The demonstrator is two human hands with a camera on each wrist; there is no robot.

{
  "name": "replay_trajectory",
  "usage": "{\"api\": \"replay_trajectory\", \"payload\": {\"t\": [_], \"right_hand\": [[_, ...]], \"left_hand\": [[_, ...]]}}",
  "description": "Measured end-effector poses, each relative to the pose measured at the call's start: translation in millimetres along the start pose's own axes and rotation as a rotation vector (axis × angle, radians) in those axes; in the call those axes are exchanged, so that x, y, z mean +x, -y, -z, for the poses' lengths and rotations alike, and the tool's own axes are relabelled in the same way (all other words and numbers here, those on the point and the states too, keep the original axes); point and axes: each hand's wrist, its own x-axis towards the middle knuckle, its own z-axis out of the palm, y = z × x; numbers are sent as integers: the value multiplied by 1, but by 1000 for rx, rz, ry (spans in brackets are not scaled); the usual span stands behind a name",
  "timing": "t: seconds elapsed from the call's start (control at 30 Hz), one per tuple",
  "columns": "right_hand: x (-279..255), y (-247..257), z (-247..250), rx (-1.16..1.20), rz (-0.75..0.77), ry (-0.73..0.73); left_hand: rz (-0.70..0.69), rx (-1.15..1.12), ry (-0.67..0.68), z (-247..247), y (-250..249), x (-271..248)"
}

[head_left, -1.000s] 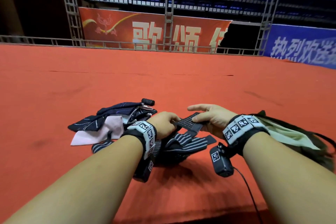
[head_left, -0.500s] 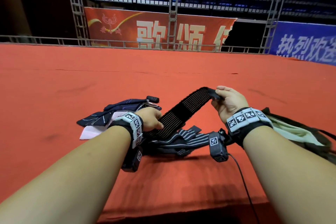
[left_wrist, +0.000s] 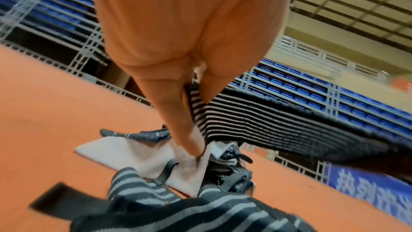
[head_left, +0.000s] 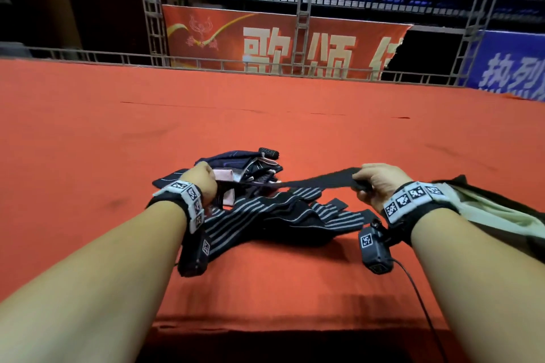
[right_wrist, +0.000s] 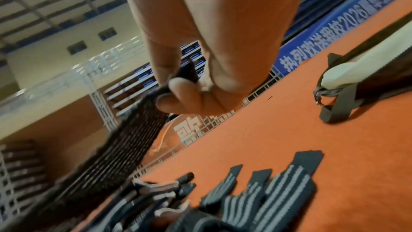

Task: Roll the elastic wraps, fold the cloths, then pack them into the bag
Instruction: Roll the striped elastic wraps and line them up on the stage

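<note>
A black striped elastic wrap [head_left: 312, 181] hangs stretched in the air between both hands. My left hand [head_left: 203, 183] pinches one end of the wrap [left_wrist: 245, 121] between thumb and fingers. My right hand [head_left: 374, 183] grips the other end [right_wrist: 178, 77]. Under it lies a heap of more grey-striped wraps [head_left: 274, 215] on the red table. Behind the left hand sit crumpled cloths, a dark navy one [head_left: 233, 159] and a pink one [left_wrist: 142, 156]. The dark bag [head_left: 501, 212] with a pale lining lies at the right, behind my right wrist.
The red cloth-covered table [head_left: 265, 121] stretches far ahead with its front edge close to me. A small black roll [head_left: 269, 153] lies beyond the cloths. A bag strap loop [right_wrist: 334, 105] rests on the table. A railing and banners stand past the far edge.
The wrap went from bunched on the heap to pulled out. The right hand lifted its end high, then lowered it; the wrap now spans level between both hands.
</note>
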Motion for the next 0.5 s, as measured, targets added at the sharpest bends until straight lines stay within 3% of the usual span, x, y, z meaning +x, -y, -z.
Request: {"api": "replay_trajectory", "payload": {"t": [0.1, 0.2, 0.4, 0.5], "right_hand": [[1, -25, -2, -245, -44, 72], [0, -54, -3, -353, -99, 115], [-8, -106, 16, -457, -203, 49], [-12, -127, 24, -458, -262, 58]], "left_hand": [[102, -432, -66, 1, 17, -2], [45, -656, -51, -7, 27, -11], [113, -1216, 180, -46, 38, -46], [187, -1406, 200, -66, 45, -53]]}}
